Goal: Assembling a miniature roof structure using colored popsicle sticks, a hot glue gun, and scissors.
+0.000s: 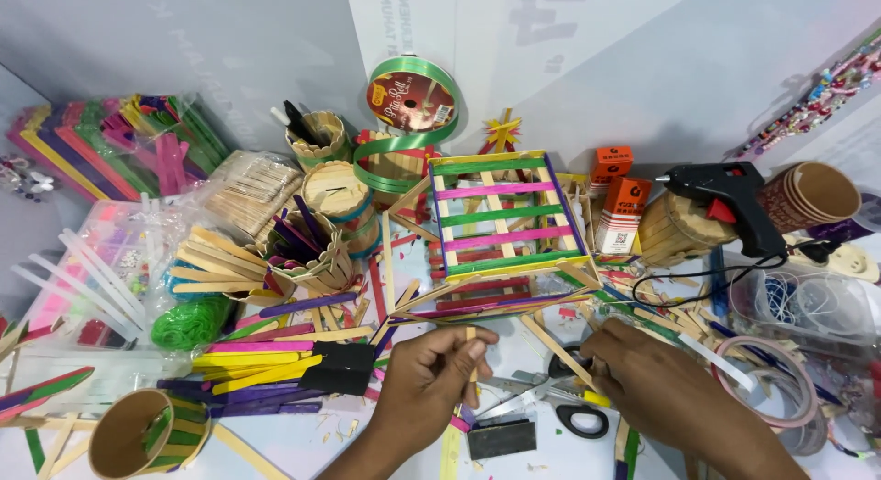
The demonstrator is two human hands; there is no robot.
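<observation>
**Two hands at a cluttered craft table**

The left hand (431,374) comes in from the near edge, wrist bent, fingers curled shut around a plain wooden stick (471,350) held upright between thumb and forefinger. The stick stands just near of the coloured stick frame (500,214). The right hand (647,374) lies palm down to the right, fingers pressed on loose sticks beside the scissors (560,411); whether it grips anything cannot be told.

Bare left hand (431,374), bare right hand (656,379), no sleeves, no rings
</observation>
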